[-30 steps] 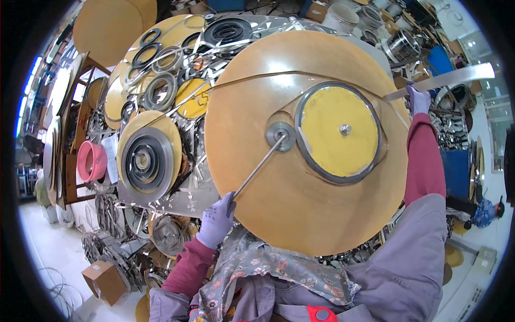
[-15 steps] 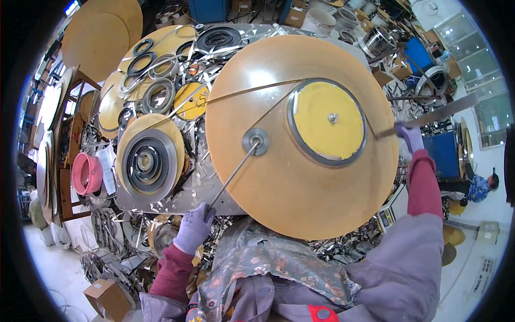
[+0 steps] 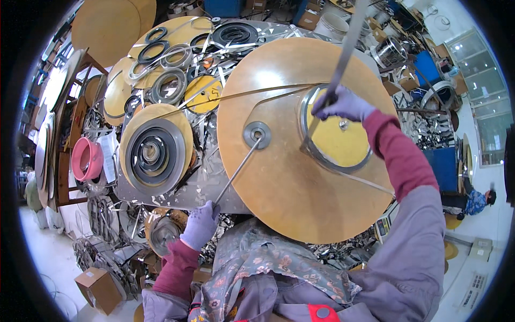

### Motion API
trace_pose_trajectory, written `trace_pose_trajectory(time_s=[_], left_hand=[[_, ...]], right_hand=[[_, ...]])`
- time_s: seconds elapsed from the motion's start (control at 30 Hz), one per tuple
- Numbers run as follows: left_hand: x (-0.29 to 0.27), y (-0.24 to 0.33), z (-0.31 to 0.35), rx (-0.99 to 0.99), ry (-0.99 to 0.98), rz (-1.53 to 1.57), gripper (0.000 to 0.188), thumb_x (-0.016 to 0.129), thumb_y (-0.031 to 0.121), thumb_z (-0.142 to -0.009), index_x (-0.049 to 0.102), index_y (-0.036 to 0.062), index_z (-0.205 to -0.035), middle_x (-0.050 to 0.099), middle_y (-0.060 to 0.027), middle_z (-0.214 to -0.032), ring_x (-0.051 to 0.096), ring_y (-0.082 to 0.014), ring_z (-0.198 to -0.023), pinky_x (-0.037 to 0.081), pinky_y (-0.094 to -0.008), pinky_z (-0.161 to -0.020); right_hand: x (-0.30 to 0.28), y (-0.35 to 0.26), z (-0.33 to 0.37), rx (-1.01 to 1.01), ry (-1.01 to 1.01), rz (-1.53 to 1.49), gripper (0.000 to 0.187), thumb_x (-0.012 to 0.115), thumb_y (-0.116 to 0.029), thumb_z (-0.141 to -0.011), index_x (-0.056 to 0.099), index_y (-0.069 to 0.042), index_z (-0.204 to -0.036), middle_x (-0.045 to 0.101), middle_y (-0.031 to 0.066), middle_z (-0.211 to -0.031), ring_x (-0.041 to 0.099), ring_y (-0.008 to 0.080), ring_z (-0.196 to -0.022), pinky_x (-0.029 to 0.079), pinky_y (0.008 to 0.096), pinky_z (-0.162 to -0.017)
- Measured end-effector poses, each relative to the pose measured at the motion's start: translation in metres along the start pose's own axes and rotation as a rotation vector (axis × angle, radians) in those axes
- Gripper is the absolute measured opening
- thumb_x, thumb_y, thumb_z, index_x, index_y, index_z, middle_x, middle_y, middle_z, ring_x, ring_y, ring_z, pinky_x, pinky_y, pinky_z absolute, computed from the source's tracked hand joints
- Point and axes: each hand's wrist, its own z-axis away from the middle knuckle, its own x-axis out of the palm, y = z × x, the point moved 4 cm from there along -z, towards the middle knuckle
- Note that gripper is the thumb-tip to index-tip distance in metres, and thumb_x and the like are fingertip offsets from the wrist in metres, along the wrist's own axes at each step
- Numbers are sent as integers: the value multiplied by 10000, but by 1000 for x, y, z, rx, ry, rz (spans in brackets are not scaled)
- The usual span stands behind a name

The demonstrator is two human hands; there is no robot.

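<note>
Bar clasped in the right hand, slanting from beyond the board down leftward to the left edge of the yellow disc; whether its tip touches there, blur makes hard to say. Right hand's the nearer, over the disc! Left hand, lower left, grasps the rod, running up-right to the hub, left of the disc.
</note>
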Motion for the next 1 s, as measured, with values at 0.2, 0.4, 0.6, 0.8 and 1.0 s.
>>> trace_pose_trajectory(time_s=[0.2, 0.4, 0.6, 0.8, 1.0], left_hand=[[15, 12, 20, -64, -5, 31, 212, 509, 209, -920, 512, 4, -867, 589, -236, -685, 592, -419, -673, 456, -500, -583], [25, 17, 19, -57, 102, 53, 214, 527, 210, -909, 506, 10, -835, 577, -226, -670, 582, -420, -657, 445, -502, -574], [23, 32, -11, -46, 90, 109, 197, 524, 200, -902, 505, 8, -865, 589, -242, -701, 591, -434, -693, 453, -516, -615], [24, 39, -29, -147, 102, 115, 146, 565, 114, -829, 527, -21, -870, 582, -268, -744, 575, -454, -773, 451, -502, -674], [19, 21, -51, -88, 98, 81, 151, 576, 97, -806, 535, -14, -899, 608, -259, -810, 592, -436, -810, 463, -499, -703]], right_hand=[[17, -25, -21, -218, -139, -61, 170, 734, -92, -740, 707, -68, -906, 678, 31, -814, 624, 95, -729, 492, 229, -640], [17, -36, -29, -402, -169, 82, 139, 684, -85, -779, 714, -115, -911, 676, -9, -832, 614, 70, -777, 481, 205, -650], [-54, -24, -68, -348, -5, 47, 159, 704, -49, -738, 707, -48, -897, 684, 28, -879, 628, 127, -847, 498, 270, -800], [-33, -39, -54, -377, -71, 57, 158, 692, -15, -715, 695, -15, -873, 676, 53, -859, 618, 124, -823, 491, 267, -771], [-61, 9, 23, -118, 268, -26, 182, 678, -68, -771, 678, 7, -936, 666, 52, -886, 617, 126, -713, 513, 242, -666]])
